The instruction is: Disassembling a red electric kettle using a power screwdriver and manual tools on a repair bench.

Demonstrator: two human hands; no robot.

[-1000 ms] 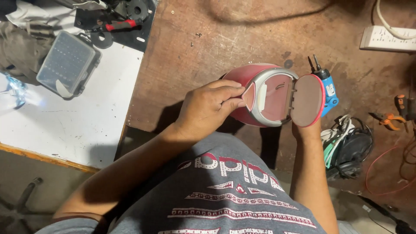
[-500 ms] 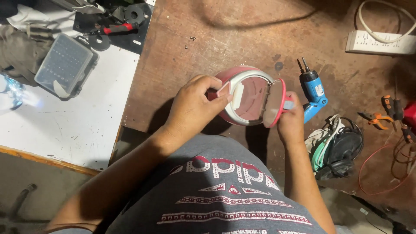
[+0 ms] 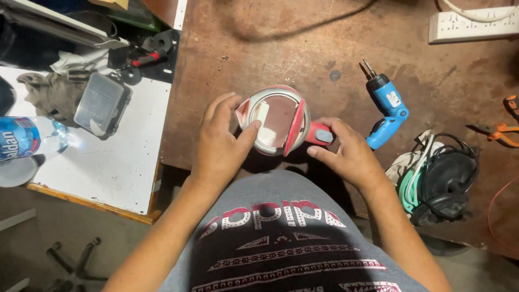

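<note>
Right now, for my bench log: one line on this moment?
left hand: on kettle rim | right hand: grips handle | lid: open | blue screwdriver: beside

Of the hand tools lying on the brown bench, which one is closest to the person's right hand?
The blue cordless screwdriver, lying just beyond the right hand. The orange-handled pliers sit far off at the bench's right edge, and the red-handled tool lies across on the left.

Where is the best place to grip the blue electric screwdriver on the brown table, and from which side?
Probably grip the blue electric screwdriver at its bent handle, the lower end, coming from the right hand's side. It lies flat with the bit pointing up and away, and the handle end is nearest that hand, clear of the red kettle.
</note>
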